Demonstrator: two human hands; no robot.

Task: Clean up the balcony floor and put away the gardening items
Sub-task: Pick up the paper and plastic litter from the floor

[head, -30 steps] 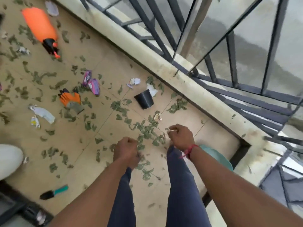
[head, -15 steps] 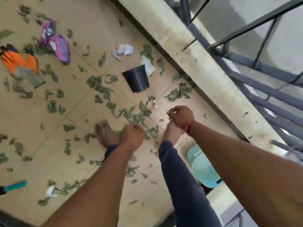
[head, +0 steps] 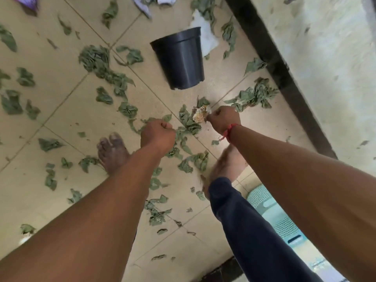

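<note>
Just beside right-hand fingers (head: 212, 118), crumpled scrap (head: 200, 116)

Both arms stretched downward; left hand (head: 158, 133) fisted; right hand (head: 222, 119) likewise.

Pot (head: 180, 60) lies on its side on floor (head: 61, 123) ahead of both feet; leaves (head: 105, 64) scattered around; basket (head: 278, 218) right of legs, ledge (head: 325, 68) far right.

right hand (head: 222, 119) lowered, now beside crumpled scrap (head: 200, 116)
</note>
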